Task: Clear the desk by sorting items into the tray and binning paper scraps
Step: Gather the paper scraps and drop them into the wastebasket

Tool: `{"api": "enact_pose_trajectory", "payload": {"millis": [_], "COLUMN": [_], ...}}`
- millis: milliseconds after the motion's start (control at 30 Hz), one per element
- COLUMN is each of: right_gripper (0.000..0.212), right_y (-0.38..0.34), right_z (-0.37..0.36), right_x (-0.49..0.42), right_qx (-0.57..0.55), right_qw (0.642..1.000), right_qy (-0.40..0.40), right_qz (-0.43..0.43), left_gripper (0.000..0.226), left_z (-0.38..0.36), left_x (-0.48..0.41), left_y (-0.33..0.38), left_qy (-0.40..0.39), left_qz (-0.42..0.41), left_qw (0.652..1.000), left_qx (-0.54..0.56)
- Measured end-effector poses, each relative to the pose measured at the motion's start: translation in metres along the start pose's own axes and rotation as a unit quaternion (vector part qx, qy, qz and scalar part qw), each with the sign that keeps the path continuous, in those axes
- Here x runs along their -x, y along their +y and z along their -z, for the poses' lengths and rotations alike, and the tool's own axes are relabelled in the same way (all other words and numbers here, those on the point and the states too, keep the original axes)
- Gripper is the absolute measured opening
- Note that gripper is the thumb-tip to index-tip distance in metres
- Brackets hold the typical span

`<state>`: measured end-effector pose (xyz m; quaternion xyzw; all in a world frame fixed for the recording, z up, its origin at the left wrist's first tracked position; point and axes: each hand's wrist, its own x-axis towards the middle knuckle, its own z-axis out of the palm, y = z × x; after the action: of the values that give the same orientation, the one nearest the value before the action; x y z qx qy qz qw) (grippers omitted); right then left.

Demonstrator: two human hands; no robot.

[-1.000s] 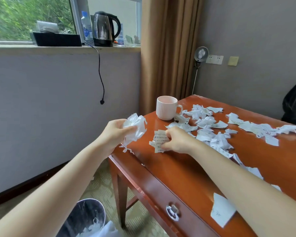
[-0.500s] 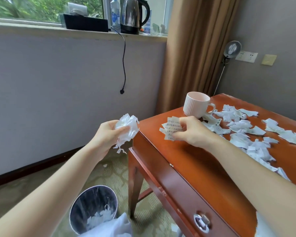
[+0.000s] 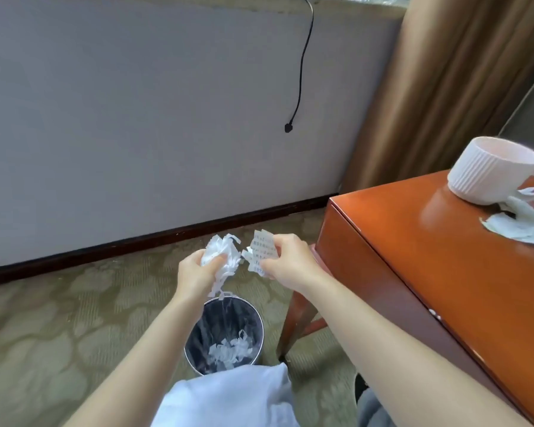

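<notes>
From the head camera, the left hand [image 3: 195, 272] had its fingers curled tight round a crumpled wad of white shredded paper [image 3: 221, 252], with loose strips dangling from it. Just beside it, the right hand [image 3: 287, 261] pinched a small bunch of torn white paper scraps printed with dark text [image 3: 259, 251] between thumb and fingers. The two bundles nearly touched. Both were held in the air off the left end of the desk, above the round, dark-lined metal waste bin [image 3: 261, 328], which stood on the patterned green-beige carpet [image 3: 59, 318] by the desk leg. More white shreds [image 3: 228, 349] lay at the bottom of the bin.

To the right, the glossy reddish-brown wooden desk [image 3: 429, 257] carried a pale pink ribbed ceramic mug [image 3: 487, 174] near its far corner, upright, with a scatter of torn white paper pieces [image 3: 518, 223] lying against and beside its base. A black power cord [image 3: 302, 66] hung down the grey wall, next to a brown curtain [image 3: 444, 87].
</notes>
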<state>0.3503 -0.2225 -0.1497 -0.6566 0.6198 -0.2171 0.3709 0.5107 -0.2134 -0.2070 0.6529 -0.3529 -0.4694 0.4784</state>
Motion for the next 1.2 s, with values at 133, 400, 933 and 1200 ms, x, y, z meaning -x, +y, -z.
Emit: {"api": "enact_pose_trajectory", "payload": {"millis": [133,400,933,1200], "right_gripper": [0.028,0.018,0.015,0.017], "right_y": [0.035,0.103,0.200,0.202], "right_z": [-0.052,-0.138,-0.227,-0.229], "right_x": [-0.024,-0.063,-0.095,-0.088], "right_qx": [-0.038,-0.063,-0.091,-0.116], "right_qw": [0.995,0.976,0.930,0.919], "right_qy": [-0.046,-0.107,-0.134,-0.163], "right_qz": [-0.079,-0.177,-0.329,-0.340], "left_gripper": [0.023,0.018,0.040,0.029], "left_z": [0.017,0.020,-0.005,0.001], "left_x": [-0.022,-0.054,-0.103,-0.104], "left_y": [-0.053,-0.152,-0.243,-0.252], "left_qy": [0.040,0.073,0.024,0.014], "left_qz": [0.078,0.211,0.261,0.276], "left_qw": [0.996,0.975,0.950,0.941], "left_qx": [0.004,-0.007,-0.170,-0.195]}}
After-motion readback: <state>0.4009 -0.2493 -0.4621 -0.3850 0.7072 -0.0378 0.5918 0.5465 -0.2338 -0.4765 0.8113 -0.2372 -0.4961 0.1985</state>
